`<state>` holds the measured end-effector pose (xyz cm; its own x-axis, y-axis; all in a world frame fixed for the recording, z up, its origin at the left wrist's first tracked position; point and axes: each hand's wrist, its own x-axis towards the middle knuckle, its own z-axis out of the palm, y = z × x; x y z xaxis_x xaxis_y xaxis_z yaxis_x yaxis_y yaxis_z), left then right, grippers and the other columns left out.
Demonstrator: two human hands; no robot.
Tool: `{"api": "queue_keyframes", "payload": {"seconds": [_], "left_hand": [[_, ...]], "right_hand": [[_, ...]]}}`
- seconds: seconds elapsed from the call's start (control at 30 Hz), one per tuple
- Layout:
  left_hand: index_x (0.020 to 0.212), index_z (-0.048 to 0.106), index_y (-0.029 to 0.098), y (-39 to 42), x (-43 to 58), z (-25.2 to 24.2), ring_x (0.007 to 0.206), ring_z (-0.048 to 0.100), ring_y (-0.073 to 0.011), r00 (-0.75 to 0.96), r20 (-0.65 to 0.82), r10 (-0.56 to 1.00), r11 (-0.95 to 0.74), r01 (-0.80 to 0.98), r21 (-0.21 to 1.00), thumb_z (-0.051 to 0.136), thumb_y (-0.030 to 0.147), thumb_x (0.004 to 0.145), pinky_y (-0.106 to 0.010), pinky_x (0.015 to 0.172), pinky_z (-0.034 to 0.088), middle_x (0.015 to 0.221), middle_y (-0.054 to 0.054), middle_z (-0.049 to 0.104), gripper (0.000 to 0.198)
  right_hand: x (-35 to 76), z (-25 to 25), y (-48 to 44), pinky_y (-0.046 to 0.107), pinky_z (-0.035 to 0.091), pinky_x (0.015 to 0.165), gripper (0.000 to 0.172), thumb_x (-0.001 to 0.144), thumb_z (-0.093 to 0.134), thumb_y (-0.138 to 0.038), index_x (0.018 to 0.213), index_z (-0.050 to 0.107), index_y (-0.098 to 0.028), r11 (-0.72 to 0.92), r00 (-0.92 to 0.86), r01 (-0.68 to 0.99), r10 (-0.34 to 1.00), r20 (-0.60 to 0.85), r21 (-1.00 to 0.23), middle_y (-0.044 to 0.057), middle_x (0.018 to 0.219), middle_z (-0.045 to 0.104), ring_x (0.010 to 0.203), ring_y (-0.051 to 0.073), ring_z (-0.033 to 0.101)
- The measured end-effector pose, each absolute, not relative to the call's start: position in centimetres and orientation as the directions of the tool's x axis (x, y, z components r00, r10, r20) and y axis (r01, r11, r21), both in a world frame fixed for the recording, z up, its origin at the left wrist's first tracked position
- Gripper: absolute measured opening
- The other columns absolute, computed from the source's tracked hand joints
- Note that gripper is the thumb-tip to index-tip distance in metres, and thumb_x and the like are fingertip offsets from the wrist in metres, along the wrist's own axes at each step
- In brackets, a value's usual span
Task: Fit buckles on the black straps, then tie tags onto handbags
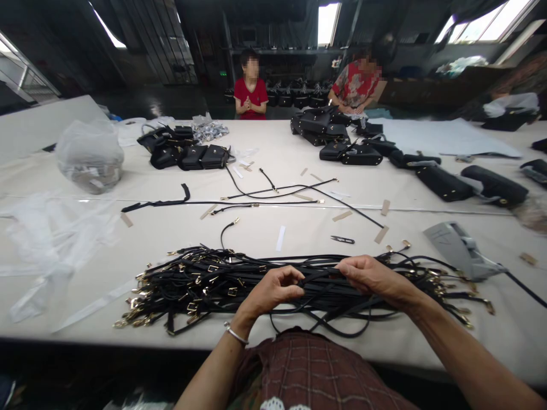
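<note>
Currently, from the head view, pinching a strap (pixel 320 277) in the fingertips of left hand (pixel 272 291) and right hand (pixel 374 277), over the pile (pixel 254 283) on the table (pixel 307 232). Running left to right between both, slightly higher in view rightward. Looking black, narrow and gently bowed.

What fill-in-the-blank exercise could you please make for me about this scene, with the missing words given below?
The left hand and the right hand hold a black ____.
The silver bracelet circles the person's ____ wrist.
In the picture, the grey corded device lies to the ____ of the snips.

Missing words: strap; left; right.
</note>
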<state>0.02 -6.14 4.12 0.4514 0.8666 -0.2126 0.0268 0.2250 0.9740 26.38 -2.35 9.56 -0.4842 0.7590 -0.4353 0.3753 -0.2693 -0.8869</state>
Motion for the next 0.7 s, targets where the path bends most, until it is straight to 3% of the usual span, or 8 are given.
{"api": "queue_keyframes", "payload": {"seconds": [0.2, 0.37, 0.47, 0.7], "left_hand": [[0.099, 0.073, 0.021, -6.4, 0.8, 5.9, 0.093, 0.063, -0.0189, 0.379, 0.001, 0.926, -0.107, 0.259, 0.96, 0.068, 0.022, 0.079, -0.028, 0.088, 0.044, 0.098, -0.002, 0.074, 0.021], [0.102, 0.074, 0.024, -6.8, 2.5, 6.3, 0.096, 0.065, -0.0205, 0.401, 0.116, 0.908, -0.28, 0.377, 0.883, 0.069, 0.022, 0.082, -0.032, 0.096, 0.041, 0.102, -0.003, 0.076, 0.02], [0.102, 0.074, 0.023, -7.0, 2.9, 6.5, 0.094, 0.067, -0.0198, 0.379, 0.148, 0.913, -0.305, 0.394, 0.867, 0.067, 0.019, 0.082, -0.031, 0.093, 0.044, 0.102, -0.003, 0.076, 0.021], [0.101, 0.076, 0.023, -7.1, 1.7, 6.0, 0.092, 0.069, -0.0184, 0.33, 0.076, 0.941, -0.199, 0.357, 0.913, 0.07, 0.021, 0.081, -0.027, 0.086, 0.048, 0.099, -0.003, 0.076, 0.021]], "right_hand": [[26.4, 8.2, -3.0, 0.026, 0.021, 0.049, 0.047, 0.084, 0.057, -0.06, 0.073, 0.069, -0.016, -0.085, -0.428, 0.608, 0.802, -0.416, -0.789, -0.004, 0.052, 0.042, 0.051, 0.011, 0.032], [24.2, 6.9, -4.1, 0.025, 0.026, 0.05, 0.038, 0.086, 0.054, -0.044, 0.058, 0.055, -0.018, 0.047, -0.431, 0.659, 0.842, -0.325, -0.751, -0.003, 0.052, 0.048, 0.052, 0.012, 0.04], [23.3, 6.6, -4.5, 0.025, 0.025, 0.05, 0.035, 0.085, 0.05, -0.035, 0.054, 0.049, -0.018, 0.067, -0.471, 0.627, 0.827, -0.308, -0.776, -0.003, 0.051, 0.046, 0.051, 0.011, 0.039], [24.9, 7.2, -3.8, 0.025, 0.02, 0.047, 0.039, 0.084, 0.058, -0.051, 0.065, 0.06, -0.017, -0.117, -0.443, 0.53, 0.806, -0.392, -0.84, -0.006, 0.053, 0.038, 0.05, 0.009, 0.029]]}}
